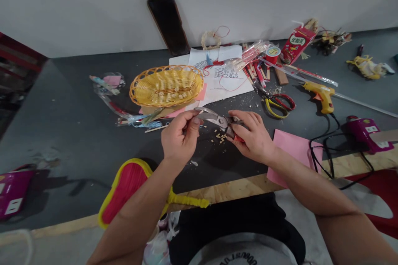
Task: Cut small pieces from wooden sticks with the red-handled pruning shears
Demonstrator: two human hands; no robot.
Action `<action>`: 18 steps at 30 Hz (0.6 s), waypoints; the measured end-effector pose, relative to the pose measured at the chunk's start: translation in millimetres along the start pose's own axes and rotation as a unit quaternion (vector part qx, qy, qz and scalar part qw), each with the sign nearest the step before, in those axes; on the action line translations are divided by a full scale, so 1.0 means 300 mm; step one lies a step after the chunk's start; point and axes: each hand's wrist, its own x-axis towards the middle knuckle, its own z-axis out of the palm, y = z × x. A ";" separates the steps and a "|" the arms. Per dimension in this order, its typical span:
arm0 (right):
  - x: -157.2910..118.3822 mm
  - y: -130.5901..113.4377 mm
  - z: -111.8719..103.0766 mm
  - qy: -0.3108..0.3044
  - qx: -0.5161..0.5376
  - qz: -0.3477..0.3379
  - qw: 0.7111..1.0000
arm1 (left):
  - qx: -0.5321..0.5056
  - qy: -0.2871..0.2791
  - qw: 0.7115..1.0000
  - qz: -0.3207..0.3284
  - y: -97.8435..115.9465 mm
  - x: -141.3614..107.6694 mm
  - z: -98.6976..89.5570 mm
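Observation:
A pair of metal shears (214,119) with a round pivot and a long curved arm lies between my two hands above the table. My right hand (253,136) is closed around the shears just past the pivot, where a bit of red shows under the fingers. With thumb and forefinger pinched, my left hand (180,137) grips the far end of the curved arm; anything else between those fingertips is too small to make out. Several small pale cut pieces (220,136) lie scattered on the table below. Behind my hands stands a yellow wicker basket (166,101) with a few small pieces in it.
Yellow-and-red handled scissors (280,105) and a yellow glue gun (323,94) lie to the right, near pink paper (292,153). A phone (169,25) leans on the wall. A red drink carton (298,43) stands behind. At the front edge rests a red-and-yellow wrapped paddle shape (127,186).

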 end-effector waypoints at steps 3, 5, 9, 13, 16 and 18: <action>-0.003 -0.003 0.004 -0.010 0.007 -0.003 1.000 | -0.012 -0.020 1.000 -0.011 0.005 0.005 -0.006; -0.005 -0.007 0.008 -0.011 0.008 -0.008 1.000 | -0.018 -0.032 0.999 -0.018 0.007 0.005 -0.009; -0.009 -0.017 0.015 0.001 0.008 -0.018 1.000 | -0.035 -0.031 0.999 -0.025 0.004 0.005 -0.007; -0.011 -0.021 0.020 0.006 0.022 -0.028 0.999 | -0.074 -0.033 0.996 -0.023 0.007 0.006 -0.007; -0.014 -0.019 0.026 -0.011 0.052 -0.024 0.998 | -0.105 -0.040 0.993 -0.038 0.019 0.006 -0.011; -0.016 -0.015 0.032 -0.013 0.080 -0.022 0.996 | -0.115 -0.043 0.991 -0.047 0.029 0.005 -0.013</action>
